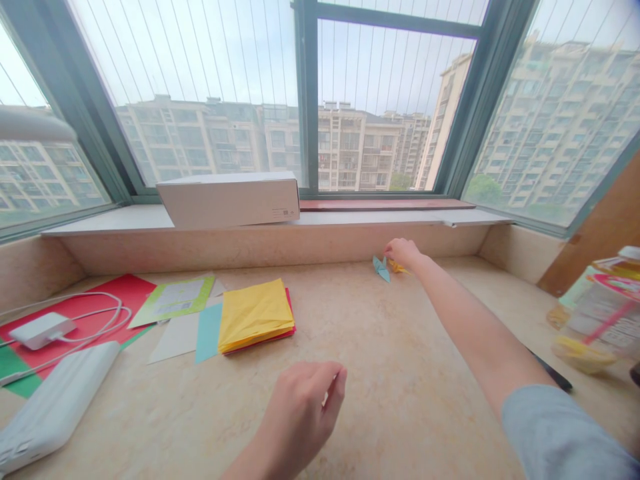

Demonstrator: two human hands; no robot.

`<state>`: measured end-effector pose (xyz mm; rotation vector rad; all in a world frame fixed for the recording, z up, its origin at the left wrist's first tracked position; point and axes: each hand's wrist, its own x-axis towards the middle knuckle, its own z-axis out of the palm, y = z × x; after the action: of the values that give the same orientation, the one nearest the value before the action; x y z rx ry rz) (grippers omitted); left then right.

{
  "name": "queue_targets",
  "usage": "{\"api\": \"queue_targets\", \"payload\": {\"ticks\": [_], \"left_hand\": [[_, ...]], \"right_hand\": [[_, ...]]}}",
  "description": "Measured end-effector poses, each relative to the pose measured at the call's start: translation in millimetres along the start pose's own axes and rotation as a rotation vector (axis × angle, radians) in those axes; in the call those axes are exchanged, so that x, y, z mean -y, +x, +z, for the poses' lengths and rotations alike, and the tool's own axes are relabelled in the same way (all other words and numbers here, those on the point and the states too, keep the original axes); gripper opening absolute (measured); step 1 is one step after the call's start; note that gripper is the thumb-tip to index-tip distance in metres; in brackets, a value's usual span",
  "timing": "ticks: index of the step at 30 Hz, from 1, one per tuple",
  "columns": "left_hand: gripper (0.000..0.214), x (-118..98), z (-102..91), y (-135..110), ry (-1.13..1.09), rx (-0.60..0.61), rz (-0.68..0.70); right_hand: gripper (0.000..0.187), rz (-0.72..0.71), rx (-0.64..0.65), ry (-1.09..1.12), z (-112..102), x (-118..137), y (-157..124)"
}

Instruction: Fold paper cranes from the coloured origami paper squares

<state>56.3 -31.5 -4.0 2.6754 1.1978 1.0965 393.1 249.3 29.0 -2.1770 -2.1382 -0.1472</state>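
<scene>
My right hand [403,253] reaches far across the marble counter to its back wall, fingers closed on a small folded orange paper figure [397,268] of which only a bit shows. A teal folded paper figure [381,268] stands just left of that hand. My left hand [303,408] hovers low over the near part of the counter, fingers loosely curled, with nothing visible in it. A stack of coloured paper squares, yellow on top [255,315], lies left of centre.
Loose sheets [175,299] in green, white, teal and red lie at the left with a white charger and cable [43,330] and a white power bank [55,403]. A white box [230,199] sits on the window sill. Plastic packages [600,313] and a black pen [553,373] are at the right.
</scene>
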Motion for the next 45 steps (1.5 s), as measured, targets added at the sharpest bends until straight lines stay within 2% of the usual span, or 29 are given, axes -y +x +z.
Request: {"api": "queue_targets", "payload": {"ticks": [14,18,23,27,30,33,35,37,40,43,45], "left_hand": [[0.027,-0.5,-0.4,0.1,0.013,-0.001,0.007],[0.027,-0.8,-1.3,0.1,0.021,-0.003,0.014],[0.027,-1.8,-2.1,0.9,0.027,0.002,0.024],[0.028,-0.8,-1.4,1.3,0.038,0.003,0.037],[0.029,2.8,-1.7,2.5,0.082,-0.015,0.043],[0.030,9.6,-3.5,5.2,0.109,-0.038,0.034],[0.030,15.0,-5.2,7.4,0.125,-0.042,0.032],[0.031,20.5,-7.2,9.3,0.139,-0.010,0.043],[0.038,28.9,-12.1,11.9,0.190,0.007,-0.027],[0.041,39.5,-21.4,15.0,0.273,0.033,-0.131],[0.040,49.4,-29.4,16.9,0.323,0.054,-0.193]], "right_hand": [[0.022,-0.010,-0.016,0.010,-1.3,6.3,-2.9],[0.024,-0.027,-0.052,-0.001,-12.3,1.8,-10.9],[0.031,-0.069,-0.154,0.007,-37.0,1.5,-31.7],[0.034,-0.216,-0.239,0.057,-45.5,33.3,-74.6],[0.033,-0.395,-0.274,0.099,-39.5,76.4,-133.3],[0.028,-0.829,-0.342,0.122,-31.7,121.8,-200.9],[0.021,-0.941,-0.379,0.135,-27.9,146.6,-236.5],[0.017,-0.869,-0.417,0.213,-23.2,163.0,-256.5],[0.020,-0.713,-0.446,0.436,-9.9,167.8,-258.7],[0.023,-0.469,-0.381,0.777,8.3,152.0,-247.1],[0.028,-0.353,-0.399,0.834,18.2,135.7,-241.5]]}}
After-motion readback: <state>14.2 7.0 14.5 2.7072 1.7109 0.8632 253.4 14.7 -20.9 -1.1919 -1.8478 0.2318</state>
